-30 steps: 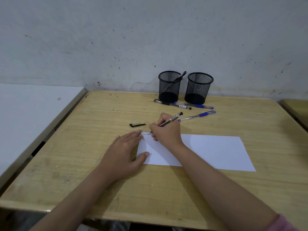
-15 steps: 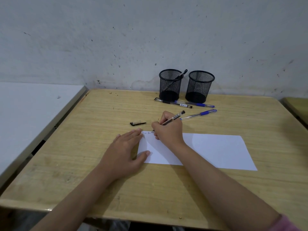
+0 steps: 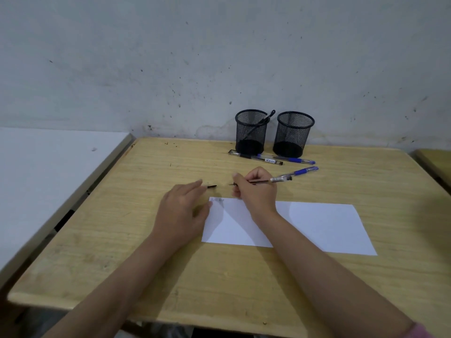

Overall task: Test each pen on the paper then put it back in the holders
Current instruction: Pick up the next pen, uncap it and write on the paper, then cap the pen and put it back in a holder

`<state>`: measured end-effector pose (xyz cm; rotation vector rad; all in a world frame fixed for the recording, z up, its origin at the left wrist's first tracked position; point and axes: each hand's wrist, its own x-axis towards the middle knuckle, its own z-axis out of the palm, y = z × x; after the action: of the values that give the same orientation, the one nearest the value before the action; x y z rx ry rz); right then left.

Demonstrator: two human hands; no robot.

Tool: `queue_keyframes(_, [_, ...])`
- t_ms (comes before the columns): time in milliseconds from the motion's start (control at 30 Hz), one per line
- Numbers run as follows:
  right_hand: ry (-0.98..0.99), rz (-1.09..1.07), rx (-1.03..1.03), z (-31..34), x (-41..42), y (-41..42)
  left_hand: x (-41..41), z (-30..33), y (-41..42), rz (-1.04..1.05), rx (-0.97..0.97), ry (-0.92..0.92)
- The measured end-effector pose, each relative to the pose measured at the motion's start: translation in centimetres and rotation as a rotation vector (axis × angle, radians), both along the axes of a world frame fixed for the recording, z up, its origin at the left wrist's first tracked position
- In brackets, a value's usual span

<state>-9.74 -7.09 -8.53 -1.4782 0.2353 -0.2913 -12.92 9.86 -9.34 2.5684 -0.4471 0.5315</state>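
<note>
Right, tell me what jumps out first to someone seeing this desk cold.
Two hands at the desk's centre: the right hand grips a pen above the white paper, and the left hand reaches toward a black cap. Behind, two black mesh holders stand by the wall, three pens lying before them.

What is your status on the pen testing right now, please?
Right hand shut on black pen, lifted off paper. Left hand open, reaching for pen cap. One pen in left holder; nothing in the way.
</note>
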Motion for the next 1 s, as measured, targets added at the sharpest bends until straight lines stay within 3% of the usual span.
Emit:
queue_keyframes(300, [0.040,0.118,0.123,1.6,-0.5,-1.3,3.3,-0.1,-1.2,0.095,0.017,0.038])
queue_keyframes(633, [-0.069,0.099,0.041,4.0,-1.6,-3.9,2.3,3.1,-3.7,-0.046,-0.441,-0.128])
queue_keyframes(1000, [-0.146,0.234,-0.014,6.0,-2.5,-5.1,0.5,5.7,-6.0,-0.174,-0.627,-0.135])
